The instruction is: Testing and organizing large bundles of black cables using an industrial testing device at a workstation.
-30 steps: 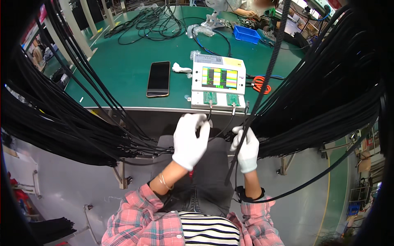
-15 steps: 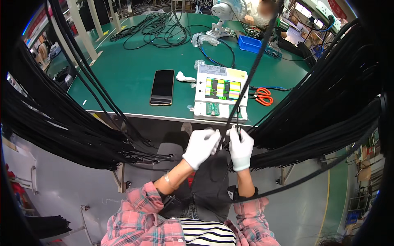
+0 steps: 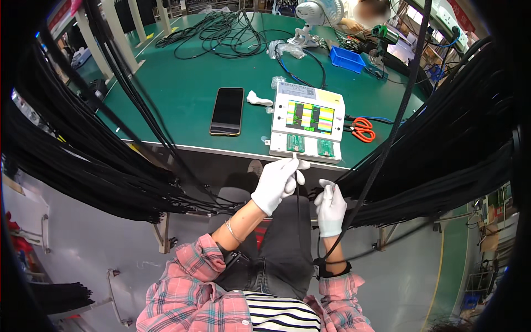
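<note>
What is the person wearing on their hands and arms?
Both hands wear white fabric gloves: the left hand and the right hand. The sleeves are pink plaid with grey and white lines, pushed up on the left arm. A thin bracelet circles the left wrist, and a black band wraps the right wrist.

Bright, even overhead light; soft shadows under the counter (image 3: 182, 94). Fisheye bends straight edges, corners vignette to black. Centre sharp; far background soft, one face blurred.
</note>
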Tool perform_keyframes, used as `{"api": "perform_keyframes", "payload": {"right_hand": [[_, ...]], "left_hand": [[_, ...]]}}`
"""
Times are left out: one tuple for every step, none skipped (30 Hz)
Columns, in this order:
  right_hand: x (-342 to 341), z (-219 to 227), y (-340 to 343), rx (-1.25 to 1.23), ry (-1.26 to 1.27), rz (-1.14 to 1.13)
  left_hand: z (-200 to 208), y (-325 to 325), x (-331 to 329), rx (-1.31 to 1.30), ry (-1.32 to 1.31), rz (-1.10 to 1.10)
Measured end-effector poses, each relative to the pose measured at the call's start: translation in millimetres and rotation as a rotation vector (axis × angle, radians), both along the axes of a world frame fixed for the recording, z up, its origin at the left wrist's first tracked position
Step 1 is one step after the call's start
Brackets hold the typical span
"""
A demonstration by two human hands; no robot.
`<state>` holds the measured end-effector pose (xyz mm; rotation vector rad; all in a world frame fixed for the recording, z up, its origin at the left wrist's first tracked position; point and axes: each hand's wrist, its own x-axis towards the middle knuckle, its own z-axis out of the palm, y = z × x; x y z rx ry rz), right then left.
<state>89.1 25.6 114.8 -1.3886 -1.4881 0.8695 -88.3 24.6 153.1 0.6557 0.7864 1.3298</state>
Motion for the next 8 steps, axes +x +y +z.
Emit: {"api": "perform_keyframes", "payload": {"right_hand": [[1.5,-5.7,2.1,-0.008,0.15,0.052],[2.0,-13.1,4.1,-0.033,0.157,0.093],[4.6,-18.7,4.4,-0.167,0.284,0.099],[7.4,-23.5,3.3,-0.302,0.41,0.104],[4.7,-22.6,0.8,-0.324,0.528,0.148],[4.1,-19.4,2.1,-0.409,0.557,0.124],[3.4,-14.9,3.2,-0.417,0.597,0.173],[4.5,-12.5,3.7,-0.424,0.638,0.217]], "left_hand": [[-0.3,0.7,0.8,-0.008,-0.025,-0.02],[-0.3,1.5,1.2,-0.01,-0.025,-0.019],[0.1,2.3,2.3,-0.011,-0.057,-0.035],[0.4,3.0,3.1,-0.013,-0.089,-0.051],[-0.6,3.9,2.2,0.012,-0.078,-0.068],[-0.9,5.1,1.1,0.01,-0.077,-0.065],[-0.7,6.9,-0.3,-0.003,-0.112,-0.078],[-0.2,9.4,-1.4,-0.017,-0.149,-0.096]]}}
